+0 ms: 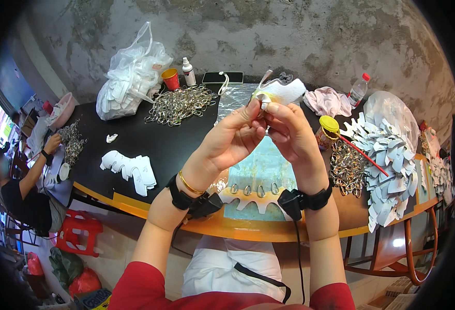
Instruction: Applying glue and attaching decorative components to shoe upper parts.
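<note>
Above the table, my left hand [231, 135] and my right hand [296, 135] are close together, fingertips pinched on a white cut-out piece [288, 92]. A yellowish patch shows on the piece near my fingers, and its lower part is hidden by them. Below my wrists, a blue sheet [262, 164] with glue-like smears lies on the table. On its near part rests a white strip with a toothed edge [260, 207], and several oval metal rings [261, 191] lie along it. Right of my right hand stands a tin with a yellow lid [329, 124], a red stick beside it.
White cut pieces are heaped at the right [388, 165], with a ring pile [347, 168] beside them. Leftward lie stacked white pieces [129, 169], more rings [181, 106], a filled plastic bag [129, 77] and a red cup [170, 79]. Another person [26, 191] sits far left.
</note>
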A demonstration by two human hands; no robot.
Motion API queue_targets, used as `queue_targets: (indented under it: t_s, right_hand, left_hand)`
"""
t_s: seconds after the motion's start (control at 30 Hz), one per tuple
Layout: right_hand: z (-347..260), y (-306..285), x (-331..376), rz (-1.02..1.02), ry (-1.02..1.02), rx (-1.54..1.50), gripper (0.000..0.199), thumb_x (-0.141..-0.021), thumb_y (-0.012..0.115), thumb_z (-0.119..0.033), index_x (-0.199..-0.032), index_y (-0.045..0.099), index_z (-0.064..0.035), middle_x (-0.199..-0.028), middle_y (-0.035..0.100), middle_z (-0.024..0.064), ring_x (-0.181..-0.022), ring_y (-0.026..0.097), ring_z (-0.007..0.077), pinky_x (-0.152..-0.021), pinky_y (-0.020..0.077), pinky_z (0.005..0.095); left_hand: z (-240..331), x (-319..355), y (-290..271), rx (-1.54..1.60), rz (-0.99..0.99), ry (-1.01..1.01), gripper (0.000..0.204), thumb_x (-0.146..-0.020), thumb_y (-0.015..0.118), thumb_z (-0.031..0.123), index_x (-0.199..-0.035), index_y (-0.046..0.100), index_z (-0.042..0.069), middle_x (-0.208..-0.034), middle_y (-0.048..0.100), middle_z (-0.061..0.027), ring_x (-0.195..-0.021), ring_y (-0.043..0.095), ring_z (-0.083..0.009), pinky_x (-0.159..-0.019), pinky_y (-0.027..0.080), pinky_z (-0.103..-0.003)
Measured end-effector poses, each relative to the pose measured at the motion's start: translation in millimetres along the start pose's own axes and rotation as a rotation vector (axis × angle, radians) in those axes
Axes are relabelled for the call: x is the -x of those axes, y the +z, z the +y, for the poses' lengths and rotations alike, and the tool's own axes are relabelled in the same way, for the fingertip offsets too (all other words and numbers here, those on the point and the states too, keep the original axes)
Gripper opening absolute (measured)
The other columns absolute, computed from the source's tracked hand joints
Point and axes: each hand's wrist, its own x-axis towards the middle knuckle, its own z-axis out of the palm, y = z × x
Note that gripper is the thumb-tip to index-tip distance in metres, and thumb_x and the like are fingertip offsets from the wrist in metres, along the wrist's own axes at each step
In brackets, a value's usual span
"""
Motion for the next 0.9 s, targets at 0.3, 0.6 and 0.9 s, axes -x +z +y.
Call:
queue_targets:
  t_s: [0.3,0.6,0.9]
  right_hand:
    - [0,3,-2,0.101,-0.176,0.337,0.019,-0.078,0.068,-0.015,-0.084,0.063,0.0024,-0.069,0.060,0.0032,-0.054,0.051,0.0046,-0.042,0.0385,0.0183]
    - [-23,4,7,0.405,-0.661,0.756,0.015,-0.079,0.067,-0.011,-0.090,0.062,-0.0029,-0.073,0.056,-0.0022,-0.062,0.046,0.0028,-0.051,0.0363,0.0152]
    - [-10,17,11,0.254,-0.777,1.086,0.011,-0.072,0.071,-0.008,-0.081,0.067,-0.0059,-0.072,0.056,0.0017,-0.062,0.050,0.0091,-0.050,0.0362,0.0220]
  left_hand:
    - [-9,-6,4,-0.399,0.180,0.459,0.016,-0.087,0.058,0.014,-0.101,0.060,0.006,-0.099,0.062,-0.0035,-0.090,0.058,-0.0091,-0.082,0.046,-0.024]
    - [-4,-5,3,-0.698,0.364,0.636,0.013,-0.086,0.060,0.012,-0.096,0.062,0.003,-0.091,0.064,-0.0039,-0.081,0.059,-0.0090,-0.078,0.047,-0.022]
    - [-10,-4,8,-0.760,0.333,0.660,0.020,-0.086,0.062,0.016,-0.098,0.064,0.001,-0.090,0.065,-0.0037,-0.080,0.057,-0.0074,-0.075,0.045,-0.022]
